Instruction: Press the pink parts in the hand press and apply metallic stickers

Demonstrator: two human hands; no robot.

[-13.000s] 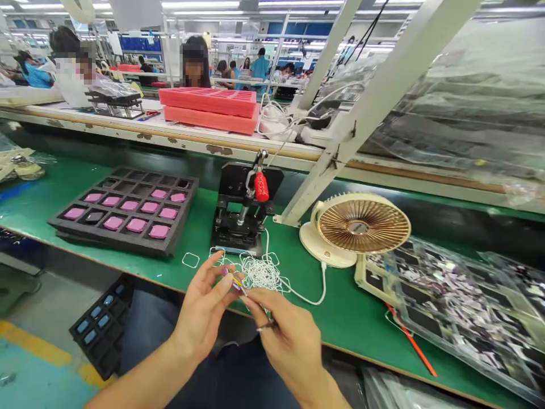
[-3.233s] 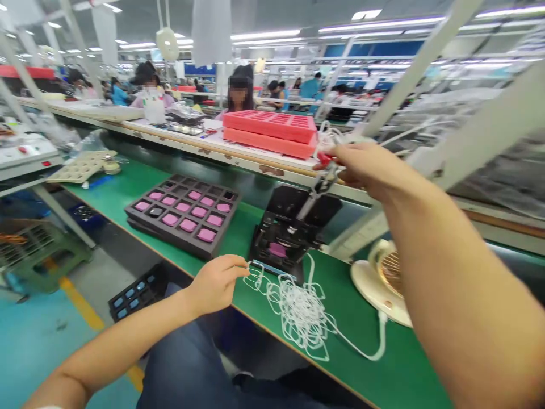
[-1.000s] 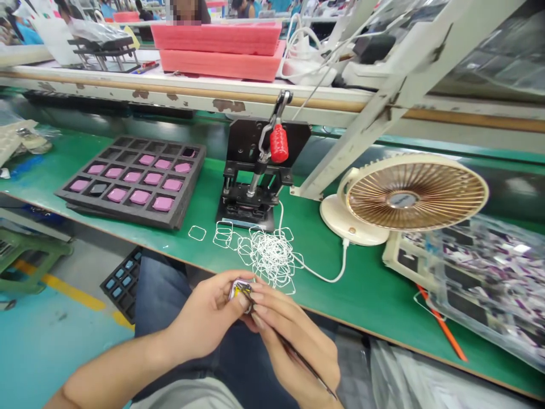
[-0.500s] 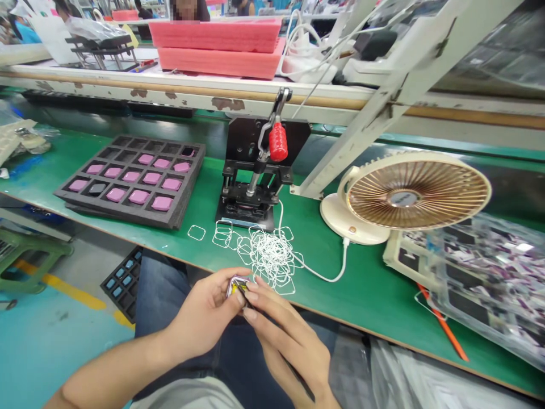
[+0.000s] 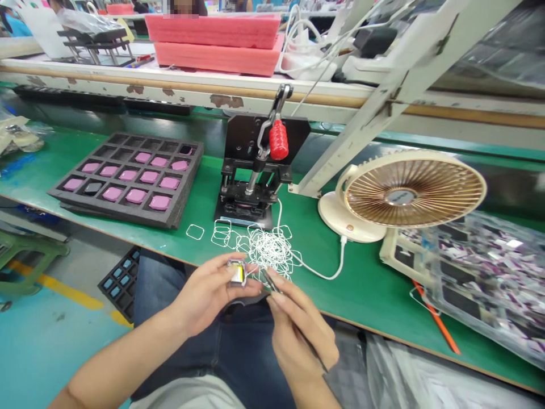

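Note:
Between the fingers of my left hand [image 5: 213, 292] is a small watch-like housing [image 5: 237, 273] with its inside up, showing a yellow and white part. My right hand [image 5: 300, 321] pinches dark tweezers [image 5: 269, 279], whose tips point toward the housing but stand apart from it. The tweezers' rear end shows below the palm. Just beyond both hands lies a tangled heap of thin white ring gaskets [image 5: 272, 248] on the green table [image 5: 315, 255]. A single white ring [image 5: 195, 232] sits to the left of the heap.
A black press [image 5: 247, 199] with a red-handled lever [image 5: 278, 140] stands behind the rings. Left of it is a foam tray [image 5: 181, 193] holding several pink pieces. On the right are a cream fan [image 5: 402, 196], an orange stick [image 5: 443, 326] and clear trays [image 5: 481, 272] of small parts.
My right hand has moved right with the tweezers, away from the housing. My left hand's fingers have spread a little, and the housing now shows more of its inside.

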